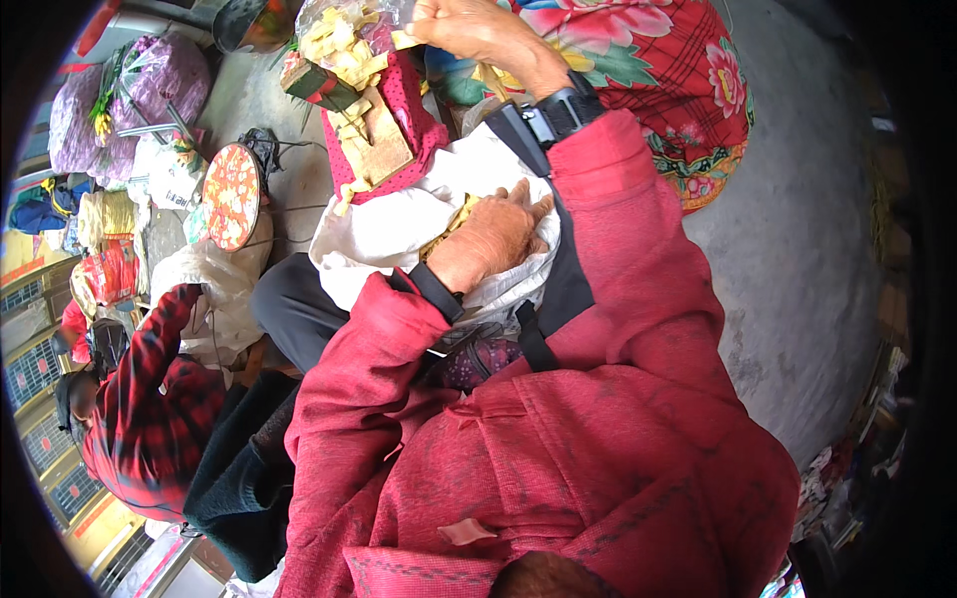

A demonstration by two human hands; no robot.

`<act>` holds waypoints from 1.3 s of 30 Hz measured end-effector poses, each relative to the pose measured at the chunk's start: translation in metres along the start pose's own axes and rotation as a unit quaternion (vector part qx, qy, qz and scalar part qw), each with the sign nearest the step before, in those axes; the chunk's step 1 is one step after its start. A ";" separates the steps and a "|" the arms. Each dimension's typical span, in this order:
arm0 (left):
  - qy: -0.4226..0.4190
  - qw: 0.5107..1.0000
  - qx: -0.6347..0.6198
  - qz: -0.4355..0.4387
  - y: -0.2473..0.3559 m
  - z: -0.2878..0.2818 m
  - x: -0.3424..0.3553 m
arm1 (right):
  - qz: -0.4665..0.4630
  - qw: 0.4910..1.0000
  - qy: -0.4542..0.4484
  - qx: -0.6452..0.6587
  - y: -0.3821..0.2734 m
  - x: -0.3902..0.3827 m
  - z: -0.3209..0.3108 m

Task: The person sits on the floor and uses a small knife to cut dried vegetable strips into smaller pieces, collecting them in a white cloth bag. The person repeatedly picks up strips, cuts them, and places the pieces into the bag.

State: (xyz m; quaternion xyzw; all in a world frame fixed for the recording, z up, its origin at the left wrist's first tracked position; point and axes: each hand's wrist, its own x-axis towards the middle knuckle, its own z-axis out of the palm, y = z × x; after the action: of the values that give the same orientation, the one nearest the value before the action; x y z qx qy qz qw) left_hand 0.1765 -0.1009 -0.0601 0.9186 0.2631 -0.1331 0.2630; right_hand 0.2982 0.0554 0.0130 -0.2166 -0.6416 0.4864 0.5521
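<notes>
My right hand (477, 32) is raised at the top, its fingers closed on a pale yellow strip (404, 40), apparently flat and thin. My left hand (490, 239) lies on a white cloth (374, 239) spread across my lap, fingers stretched out. Some yellowish-brown pieces (454, 221) show beside that hand; what lies beneath the palm is hidden. Beyond the cloth, a wooden board (384, 145) rests on pink dotted fabric (431, 135). A dark wooden block (319, 85) sits at the board's far end, near a heap of similar yellow strips (344, 45).
A red flowered cloth bundle (638, 60) stands at the far right. On the left are a round floral-patterned disc (231, 196), purple-filled bags (164, 75) and a dark pan (247, 25). A person in a checked shirt (150, 419) sits close by at my left.
</notes>
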 end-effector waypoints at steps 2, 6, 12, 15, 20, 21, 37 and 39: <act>0.016 0.998 -0.022 0.051 -0.004 -0.013 -0.007 | -0.043 0.998 -0.006 -0.048 0.002 0.008 0.007; 0.006 0.959 -0.265 0.100 -0.034 -0.068 -0.037 | -0.021 0.998 -0.048 0.022 -0.004 0.010 0.017; 0.497 0.839 -0.220 -0.027 -0.068 -0.139 -0.076 | 0.193 0.960 -0.035 0.199 -0.005 0.004 0.034; 0.553 0.825 -0.117 -0.032 -0.083 -0.148 -0.079 | 0.178 0.954 -0.071 0.230 0.003 0.005 0.047; 0.525 0.842 -0.121 -0.033 -0.110 -0.133 -0.090 | 0.215 0.944 -0.058 0.242 0.015 0.011 0.061; 0.524 0.842 -0.126 -0.028 -0.115 -0.129 -0.091 | 0.232 0.942 -0.055 0.238 0.015 0.011 0.061; 0.513 0.818 -0.259 -0.031 -0.133 -0.101 -0.113 | 0.138 0.975 0.005 0.173 0.002 0.015 0.068; 0.550 0.801 -0.230 -0.055 -0.136 -0.102 -0.109 | 0.122 0.991 -0.033 -0.054 0.012 0.013 0.078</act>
State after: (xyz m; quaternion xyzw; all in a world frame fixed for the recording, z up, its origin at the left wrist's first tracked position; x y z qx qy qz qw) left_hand 0.0216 0.0087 0.0093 0.7341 0.4362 0.4452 0.2695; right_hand 0.2195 0.0408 0.0154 -0.3063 -0.6534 0.5217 0.4550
